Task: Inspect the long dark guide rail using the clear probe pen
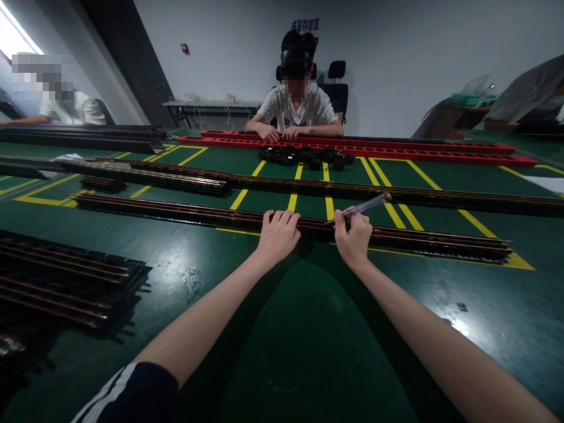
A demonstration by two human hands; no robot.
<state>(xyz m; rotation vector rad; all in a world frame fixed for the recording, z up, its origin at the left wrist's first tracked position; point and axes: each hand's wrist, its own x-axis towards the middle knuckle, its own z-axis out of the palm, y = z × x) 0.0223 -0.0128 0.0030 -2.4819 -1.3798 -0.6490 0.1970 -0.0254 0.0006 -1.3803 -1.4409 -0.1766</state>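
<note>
A long black strip bundle with copper-coloured lines [440, 239] lies across the table in front of me. My left hand [278, 238] rests on its middle, fingers curled over the far side and gripping it. Just to the right, my right hand [353, 238] is closed around a screwdriver [368, 204] with a clear, slightly purple handle. Its thin tip points left and down to the strip, between my hands; whether it touches cannot be made out. The screwdriver's handle end sticks up to the right.
Another long dark strip [476, 200] runs behind. More strips [53, 282] are stacked at the near left. Red slotted rails [396, 154] and small black parts [315, 157] lie before a person [296, 108] across the green table [282, 352]. A second person [73, 108] sits far left.
</note>
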